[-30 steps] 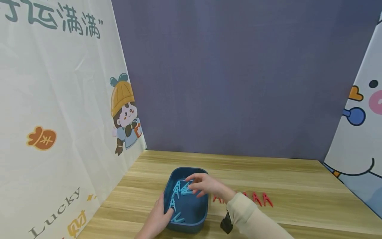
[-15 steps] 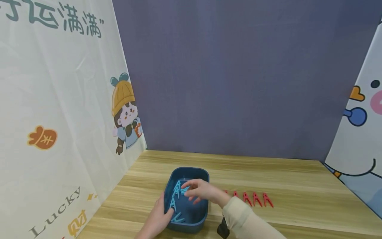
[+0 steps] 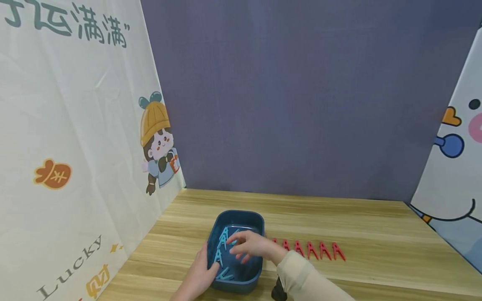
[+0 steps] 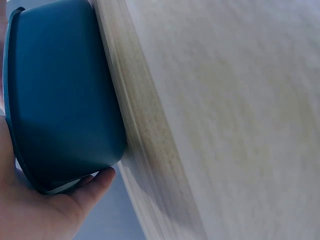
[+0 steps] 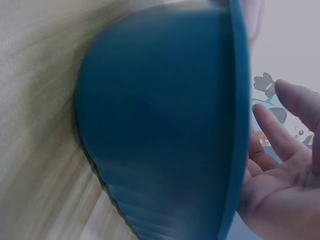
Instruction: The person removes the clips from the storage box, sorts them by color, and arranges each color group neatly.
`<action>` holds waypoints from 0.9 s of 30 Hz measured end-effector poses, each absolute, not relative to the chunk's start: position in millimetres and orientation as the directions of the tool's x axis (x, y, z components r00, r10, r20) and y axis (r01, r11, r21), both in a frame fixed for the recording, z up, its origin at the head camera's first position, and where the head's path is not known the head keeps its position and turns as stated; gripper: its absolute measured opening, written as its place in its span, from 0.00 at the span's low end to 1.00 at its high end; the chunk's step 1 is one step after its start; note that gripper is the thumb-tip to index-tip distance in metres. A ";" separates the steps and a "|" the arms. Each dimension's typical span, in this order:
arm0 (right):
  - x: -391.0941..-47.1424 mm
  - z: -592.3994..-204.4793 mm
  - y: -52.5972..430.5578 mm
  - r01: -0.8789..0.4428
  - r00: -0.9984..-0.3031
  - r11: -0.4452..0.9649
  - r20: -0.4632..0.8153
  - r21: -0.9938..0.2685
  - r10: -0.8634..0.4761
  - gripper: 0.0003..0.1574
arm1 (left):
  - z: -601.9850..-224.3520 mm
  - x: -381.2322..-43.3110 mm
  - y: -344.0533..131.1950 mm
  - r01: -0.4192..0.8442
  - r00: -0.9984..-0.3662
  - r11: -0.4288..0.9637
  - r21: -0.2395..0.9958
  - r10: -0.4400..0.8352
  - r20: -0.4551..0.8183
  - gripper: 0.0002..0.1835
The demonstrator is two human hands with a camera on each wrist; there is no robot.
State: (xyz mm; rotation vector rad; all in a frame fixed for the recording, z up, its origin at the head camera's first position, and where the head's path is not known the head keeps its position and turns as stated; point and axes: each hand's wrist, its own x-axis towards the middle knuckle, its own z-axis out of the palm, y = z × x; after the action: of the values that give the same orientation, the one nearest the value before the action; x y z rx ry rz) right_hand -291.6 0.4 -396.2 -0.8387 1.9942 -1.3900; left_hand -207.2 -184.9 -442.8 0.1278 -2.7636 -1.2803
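Left hand (image 3: 199,267) grips the blue bin (image 3: 236,287) at its left wall, apparently to steady it; right hand (image 3: 249,244), fingers parted, holding nothing visible, hovers over blue clips (image 3: 224,239) inside the bin; red clips (image 3: 311,249) lie rowed to its right

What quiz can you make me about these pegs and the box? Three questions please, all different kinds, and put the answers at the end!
1. Pick one: what colour are the pegs inside the box?
A) yellow
B) light blue
C) green
2. True or false: the red pegs lie in a row on the table.
3. Fill in the gap: the person's ___ hand grips the side of the box.

Key:
1. B
2. True
3. Left. The left hand grips it; the right hand is over the box.
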 end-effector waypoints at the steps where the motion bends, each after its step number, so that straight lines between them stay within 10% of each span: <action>1: -291.1 -397.0 -0.6 -0.173 -0.645 0.265 -0.095 -0.949 -0.759 0.18 | -442.8 -207.2 -184.9 -0.029 -0.992 0.646 0.762 -0.111 0.055 0.39; 27: -283.9 -425.5 -26.9 -0.157 -0.640 0.407 -0.221 -0.900 -0.736 0.13 | -442.4 -207.2 -188.6 -0.001 -0.996 0.637 0.771 -0.073 0.059 0.39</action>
State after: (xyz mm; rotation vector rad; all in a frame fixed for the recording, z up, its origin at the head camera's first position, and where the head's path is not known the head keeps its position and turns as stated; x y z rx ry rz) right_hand -283.9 -26.9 -425.5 -0.7562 2.0527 -1.2213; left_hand -207.2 -188.6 -442.4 0.0623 -2.7651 -1.3016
